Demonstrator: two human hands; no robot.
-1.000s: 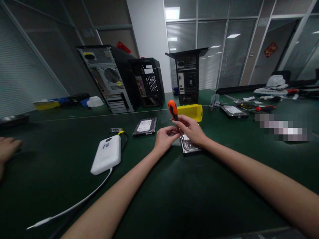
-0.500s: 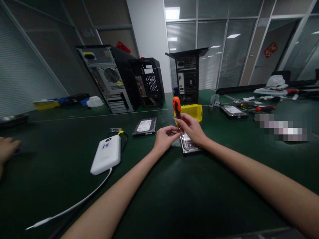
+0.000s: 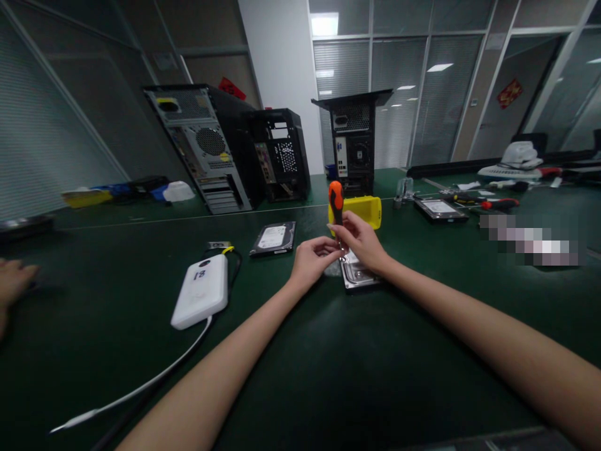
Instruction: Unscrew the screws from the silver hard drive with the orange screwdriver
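Note:
An orange and black screwdriver (image 3: 336,199) stands nearly upright over a silver hard drive (image 3: 359,279) lying on the table. My right hand (image 3: 360,243) is closed on the lower part of its handle. Close by the shaft and the drive's left edge, my left hand (image 3: 313,258) has thumb and fingers drawn together; what is between the fingertips is too small to make out. The screwdriver's tip is hidden among the fingers. Just behind my hands sits a yellow plastic case (image 3: 369,212).
A second hard drive (image 3: 273,239) lies left of my hands, and a third (image 3: 440,210) at the right among tools. A white power bank (image 3: 201,291) trails a cable. Computer cases (image 3: 213,144) stand at the back. Another person's hand (image 3: 16,279) shows at the left edge.
The screwdriver's handle has swung slightly to the right and stands more upright. Both my hands stay in nearly the same place.

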